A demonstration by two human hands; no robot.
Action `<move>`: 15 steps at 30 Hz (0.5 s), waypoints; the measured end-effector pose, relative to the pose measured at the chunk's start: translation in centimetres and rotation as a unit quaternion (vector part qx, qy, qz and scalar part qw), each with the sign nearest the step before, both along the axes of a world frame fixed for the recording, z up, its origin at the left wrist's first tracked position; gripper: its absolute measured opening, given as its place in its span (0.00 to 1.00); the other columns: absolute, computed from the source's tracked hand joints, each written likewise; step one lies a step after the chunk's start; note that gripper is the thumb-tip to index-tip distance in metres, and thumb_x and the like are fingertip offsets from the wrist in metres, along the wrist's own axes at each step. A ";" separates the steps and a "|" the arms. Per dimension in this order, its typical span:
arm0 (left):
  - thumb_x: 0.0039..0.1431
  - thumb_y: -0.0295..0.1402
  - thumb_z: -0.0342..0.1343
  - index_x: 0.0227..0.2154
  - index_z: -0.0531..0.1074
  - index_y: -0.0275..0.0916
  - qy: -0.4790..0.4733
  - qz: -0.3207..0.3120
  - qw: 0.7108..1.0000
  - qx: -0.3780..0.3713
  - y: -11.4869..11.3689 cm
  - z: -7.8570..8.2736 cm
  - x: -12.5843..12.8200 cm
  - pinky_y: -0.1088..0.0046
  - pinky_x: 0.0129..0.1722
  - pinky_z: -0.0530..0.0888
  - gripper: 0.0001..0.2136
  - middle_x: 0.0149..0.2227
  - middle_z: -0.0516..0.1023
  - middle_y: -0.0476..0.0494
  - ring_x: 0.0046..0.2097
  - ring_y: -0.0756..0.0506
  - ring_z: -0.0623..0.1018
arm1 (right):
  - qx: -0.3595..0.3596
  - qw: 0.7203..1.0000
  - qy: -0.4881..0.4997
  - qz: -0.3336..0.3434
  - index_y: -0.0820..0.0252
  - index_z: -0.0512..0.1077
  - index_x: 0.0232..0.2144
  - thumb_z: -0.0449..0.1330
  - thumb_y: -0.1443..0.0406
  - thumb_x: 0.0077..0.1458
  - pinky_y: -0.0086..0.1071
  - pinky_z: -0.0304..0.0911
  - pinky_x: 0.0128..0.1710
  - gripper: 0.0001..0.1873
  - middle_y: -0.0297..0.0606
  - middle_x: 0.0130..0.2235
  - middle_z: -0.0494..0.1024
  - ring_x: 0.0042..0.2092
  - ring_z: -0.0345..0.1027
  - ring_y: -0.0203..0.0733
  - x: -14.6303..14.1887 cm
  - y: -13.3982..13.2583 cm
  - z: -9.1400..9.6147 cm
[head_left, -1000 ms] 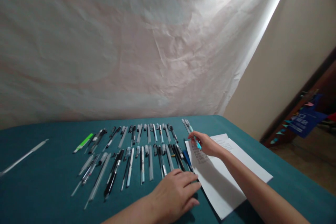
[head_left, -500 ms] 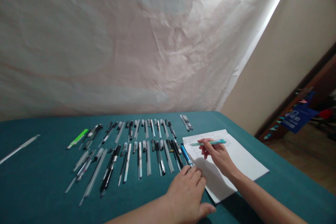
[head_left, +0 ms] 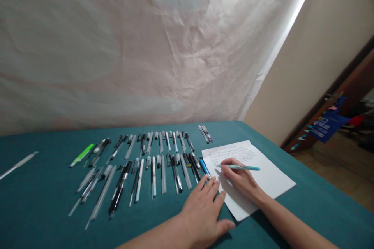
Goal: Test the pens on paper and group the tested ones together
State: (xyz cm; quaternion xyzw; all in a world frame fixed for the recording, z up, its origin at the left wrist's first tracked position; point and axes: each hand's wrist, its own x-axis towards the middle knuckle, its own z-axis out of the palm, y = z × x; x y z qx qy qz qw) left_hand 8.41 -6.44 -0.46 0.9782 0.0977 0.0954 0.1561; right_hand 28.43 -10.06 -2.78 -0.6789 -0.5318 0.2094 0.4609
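Note:
My right hand (head_left: 241, 177) grips a light-blue pen (head_left: 244, 167), its tip down at the written lines on a white sheet of paper (head_left: 274, 179). Handwriting covers the upper part of the sheet. Fingers spread, my left hand (head_left: 201, 212) lies palm down at the paper's left edge and holds nothing. Just beyond its fingertips is a blue pen (head_left: 205, 168), partly hidden by the hand. Two rows of pens, caps and clear barrels stretch leftward from there, among them a black pen with a silver band (head_left: 120, 190).
A green highlighter (head_left: 82, 155) lies at the left end of the rows. Farther left is a thin white, pen-like stick (head_left: 19, 165). Several slim pens (head_left: 205, 134) lie together behind the paper. A wrinkled sheet (head_left: 140, 46) hangs behind the green-covered table (head_left: 43, 202).
My right hand has tilted, bringing the pen tip from above the sheet down to the writing. My left hand's fingers have spread a little. The whole view has shifted slightly.

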 end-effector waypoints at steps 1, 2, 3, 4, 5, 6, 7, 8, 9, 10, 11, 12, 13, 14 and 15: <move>0.55 0.54 0.38 0.54 0.60 0.35 0.001 -0.002 1.000 -0.002 0.1 0.2 -0.1 0.55 0.58 0.47 0.32 0.59 0.57 0.34 0.60 0.38 0.53 | 0.001 1.000 -0.013 -0.002 0.59 0.66 0.30 0.52 0.58 0.54 0.29 0.58 0.26 0.11 0.31 0.23 0.68 0.25 0.62 0.36 0.1 -0.1 0.0; 0.55 0.55 0.38 0.54 0.60 0.35 0.000 -0.003 1.000 -0.003 0.1 0.2 -0.1 0.55 0.58 0.47 0.32 0.59 0.57 0.35 0.60 0.38 0.53 | 0.005 1.000 -0.025 -0.008 0.59 0.65 0.27 0.52 0.58 0.54 0.28 0.57 0.25 0.11 0.31 0.22 0.67 0.24 0.60 0.35 0.1 -0.1 -0.1; 0.55 0.55 0.39 0.53 0.60 0.36 -0.004 -0.003 1.000 -0.001 0.2 0.3 -0.2 0.55 0.58 0.47 0.32 0.58 0.57 0.35 0.60 0.38 0.53 | 0.011 0.999 -0.039 -0.014 0.59 0.64 0.25 0.51 0.59 0.54 0.28 0.56 0.24 0.11 0.30 0.21 0.65 0.24 0.59 0.35 0.2 -0.1 -0.1; 0.55 0.54 0.39 0.53 0.60 0.36 -0.008 -0.003 1.000 0.001 0.2 0.3 -0.2 0.55 0.58 0.47 0.31 0.58 0.58 0.36 0.60 0.38 0.53 | 0.018 0.998 -0.052 -0.019 0.59 0.63 0.23 0.52 0.59 0.53 0.28 0.55 0.24 0.12 0.30 0.20 0.64 0.23 0.57 0.35 0.3 -0.1 -0.2; 0.56 0.53 0.39 0.53 0.60 0.36 -0.012 -0.003 1.000 0.004 0.2 0.2 -0.2 0.55 0.58 0.47 0.30 0.58 0.58 0.36 0.60 0.38 0.53 | 0.025 0.997 -0.063 -0.022 0.59 0.62 0.22 0.52 0.59 0.53 0.28 0.54 0.24 0.12 0.30 0.20 0.63 0.23 0.56 0.35 0.4 -0.1 -0.3; 0.56 0.53 0.39 0.53 0.60 0.36 -0.013 -0.003 1.000 0.006 0.3 0.2 -0.2 0.55 0.58 0.47 0.29 0.58 0.58 0.36 0.60 0.38 0.54 | 0.030 0.997 -0.072 -0.024 0.59 0.62 0.21 0.52 0.60 0.52 0.28 0.53 0.24 0.12 0.30 0.19 0.62 0.24 0.56 0.35 0.4 0.0 -0.3; 0.57 0.52 0.40 0.53 0.60 0.37 -0.013 -0.003 1.000 0.008 0.3 0.1 -0.2 0.55 0.58 0.47 0.28 0.58 0.58 0.36 0.60 0.38 0.54 | 0.034 0.996 -0.077 -0.024 0.59 0.62 0.21 0.52 0.60 0.52 0.28 0.53 0.24 0.12 0.29 0.20 0.62 0.24 0.56 0.35 0.4 0.0 -0.4; 0.57 0.51 0.40 0.53 0.60 0.37 -0.012 -0.003 1.000 0.009 0.3 0.0 -0.2 0.55 0.58 0.47 0.28 0.58 0.58 0.36 0.60 0.38 0.54 | 0.034 0.996 -0.079 -0.023 0.59 0.62 0.21 0.52 0.60 0.52 0.28 0.52 0.24 0.12 0.29 0.20 0.62 0.24 0.55 0.35 0.4 0.0 -0.4; 0.57 0.51 0.40 0.53 0.60 0.37 -0.012 -0.002 1.000 0.009 0.3 0.0 -0.2 0.55 0.58 0.47 0.28 0.58 0.58 0.37 0.60 0.38 0.54 | 0.034 0.996 -0.081 -0.021 0.59 0.61 0.21 0.52 0.60 0.53 0.29 0.52 0.25 0.11 0.29 0.20 0.61 0.24 0.55 0.35 0.4 0.0 -0.5; 0.57 0.51 0.40 0.53 0.60 0.37 -0.012 -0.002 1.000 0.009 0.3 0.0 -0.1 0.55 0.58 0.47 0.27 0.58 0.58 0.37 0.60 0.38 0.54 | 0.035 0.996 -0.083 -0.019 0.59 0.61 0.21 0.51 0.61 0.53 0.29 0.52 0.25 0.11 0.29 0.20 0.62 0.24 0.55 0.35 0.4 0.0 -0.5; 0.57 0.51 0.41 0.53 0.60 0.37 -0.013 -0.001 1.000 0.008 0.3 0.0 -0.1 0.55 0.58 0.47 0.27 0.58 0.58 0.37 0.60 0.38 0.54 | 0.035 0.995 -0.087 -0.015 0.59 0.61 0.22 0.51 0.61 0.53 0.29 0.52 0.26 0.11 0.29 0.21 0.62 0.25 0.56 0.35 0.3 0.0 -0.5; 0.57 0.51 0.41 0.53 0.60 0.37 -0.013 -0.002 1.000 0.005 0.3 0.1 -0.1 0.55 0.58 0.47 0.27 0.58 0.58 0.37 0.60 0.38 0.54 | 0.036 0.995 -0.091 -0.011 0.59 0.61 0.22 0.51 0.62 0.53 0.29 0.53 0.26 0.11 0.29 0.21 0.62 0.25 0.56 0.35 0.3 0.0 -0.6; 0.57 0.51 0.41 0.53 0.60 0.37 -0.012 -0.001 1.000 0.002 0.3 0.1 -0.1 0.55 0.58 0.47 0.27 0.58 0.58 0.37 0.60 0.38 0.54 | 0.037 0.995 -0.096 -0.006 0.59 0.60 0.22 0.51 0.62 0.53 0.29 0.53 0.27 0.10 0.29 0.21 0.62 0.25 0.56 0.35 0.3 0.0 -0.6; 0.57 0.51 0.41 0.53 0.60 0.37 -0.010 -0.001 1.000 -0.001 0.3 0.2 -0.1 0.55 0.58 0.47 0.27 0.58 0.58 0.37 0.60 0.38 0.53 | 0.038 0.994 -0.099 -0.001 0.59 0.60 0.22 0.51 0.62 0.53 0.29 0.53 0.27 0.10 0.29 0.22 0.62 0.25 0.56 0.35 0.2 0.0 -0.6; 0.57 0.51 0.41 0.53 0.60 0.37 -0.007 -0.001 1.000 -0.004 0.3 0.2 -0.1 0.55 0.58 0.47 0.27 0.58 0.58 0.37 0.60 0.38 0.53 | 0.037 0.994 -0.100 0.003 0.59 0.60 0.22 0.51 0.62 0.53 0.29 0.52 0.27 0.10 0.29 0.22 0.61 0.25 0.55 0.35 0.2 0.0 -0.6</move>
